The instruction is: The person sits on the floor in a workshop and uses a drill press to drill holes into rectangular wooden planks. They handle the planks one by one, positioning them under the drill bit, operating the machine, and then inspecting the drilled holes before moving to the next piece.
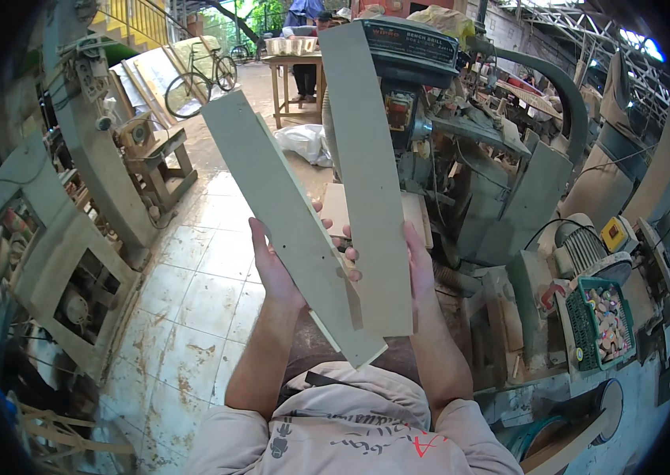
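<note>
Two long, pale flat boards are held up at the middle of the view, one in each of two hands. The left board (291, 218) is gripped near its lower half by the left hand (278, 277), the thumb laid along its left edge and two fingertips seen past its right edge. Two small dark holes are seen side by side on its face. The right board (367, 158) is clasped by the right hand (420, 265), its thumb set at the right edge and its fingertips curled around the left edge. The boards are spread apart at the top, and the left one is overlapped by the right one near the lower ends; whether they touch there cannot be told.

Beyond them, one table (291, 59) is seen, with one person bent beside it. One bicycle (204, 75) is parked to the left of it. One drill machine (406, 59) is placed behind the right board. At the right, one green basket (577, 328) is filled with small pieces, too many to be counted.
</note>
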Motion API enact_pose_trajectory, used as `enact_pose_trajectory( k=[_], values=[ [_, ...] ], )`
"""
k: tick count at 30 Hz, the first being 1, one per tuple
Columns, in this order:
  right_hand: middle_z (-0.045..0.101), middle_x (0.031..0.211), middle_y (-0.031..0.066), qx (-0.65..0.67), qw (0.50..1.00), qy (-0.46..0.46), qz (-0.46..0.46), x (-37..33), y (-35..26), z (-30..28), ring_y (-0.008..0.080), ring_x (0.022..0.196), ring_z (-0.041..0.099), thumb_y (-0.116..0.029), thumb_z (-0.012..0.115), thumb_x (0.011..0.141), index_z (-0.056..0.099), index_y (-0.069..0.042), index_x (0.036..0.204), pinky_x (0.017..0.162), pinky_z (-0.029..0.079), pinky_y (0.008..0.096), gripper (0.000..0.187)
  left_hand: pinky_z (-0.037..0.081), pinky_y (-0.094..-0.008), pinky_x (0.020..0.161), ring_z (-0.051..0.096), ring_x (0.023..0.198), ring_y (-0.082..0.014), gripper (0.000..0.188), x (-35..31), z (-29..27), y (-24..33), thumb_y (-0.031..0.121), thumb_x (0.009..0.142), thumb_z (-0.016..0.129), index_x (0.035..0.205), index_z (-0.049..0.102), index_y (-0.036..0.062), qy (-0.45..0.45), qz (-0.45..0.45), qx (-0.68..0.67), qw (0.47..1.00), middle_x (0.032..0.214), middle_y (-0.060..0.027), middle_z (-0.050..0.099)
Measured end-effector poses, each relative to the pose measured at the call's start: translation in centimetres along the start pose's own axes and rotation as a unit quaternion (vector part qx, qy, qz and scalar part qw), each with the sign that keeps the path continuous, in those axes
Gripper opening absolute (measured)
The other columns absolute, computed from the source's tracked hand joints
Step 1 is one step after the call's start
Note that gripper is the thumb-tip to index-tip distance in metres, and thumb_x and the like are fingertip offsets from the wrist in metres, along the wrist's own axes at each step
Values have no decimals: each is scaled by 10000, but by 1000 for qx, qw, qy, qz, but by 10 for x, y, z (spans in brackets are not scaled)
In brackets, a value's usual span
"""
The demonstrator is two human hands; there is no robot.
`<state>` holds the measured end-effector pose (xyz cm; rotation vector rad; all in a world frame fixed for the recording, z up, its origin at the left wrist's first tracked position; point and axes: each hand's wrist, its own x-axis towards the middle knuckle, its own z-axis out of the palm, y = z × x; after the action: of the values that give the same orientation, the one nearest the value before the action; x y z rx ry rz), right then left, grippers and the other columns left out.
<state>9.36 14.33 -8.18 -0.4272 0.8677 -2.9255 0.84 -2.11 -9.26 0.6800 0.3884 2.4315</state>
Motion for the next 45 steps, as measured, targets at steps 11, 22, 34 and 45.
enact_pose_trajectory(
  k=[11,22,34,45],
  values=[
    [469,1281,130,-503,836,82,-201,1,7,2,219,1209,463,-156,856,664,309,11,1390,1037,373,379,924,539,-457,800,584,1018,-269,815,4,-10,-7,691,925,236,1313,450,8,75,56,57,994,1213,-150,536],
    [563,1162,132,-576,774,124,-232,-7,17,32,207,1081,602,-33,772,736,287,-6,1366,945,482,357,795,554,-404,747,647,840,-269,905,4,-3,-11,746,892,183,1295,471,-12,73,45,89,992,1033,-172,608],
    [451,1105,84,-618,731,144,-250,-2,29,-14,189,997,446,-179,795,649,473,-22,1310,895,392,334,751,516,-397,859,623,984,-241,826,3,-2,-18,701,925,165,1304,474,36,76,41,63,994,1105,-122,608],
    [389,1162,116,-667,686,92,-276,0,63,-16,232,1142,427,-39,768,679,524,-32,1300,980,386,346,668,533,-387,848,600,1006,-243,812,7,-20,-33,687,934,198,1297,450,6,54,57,90,993,1149,-148,553]
  ],
)
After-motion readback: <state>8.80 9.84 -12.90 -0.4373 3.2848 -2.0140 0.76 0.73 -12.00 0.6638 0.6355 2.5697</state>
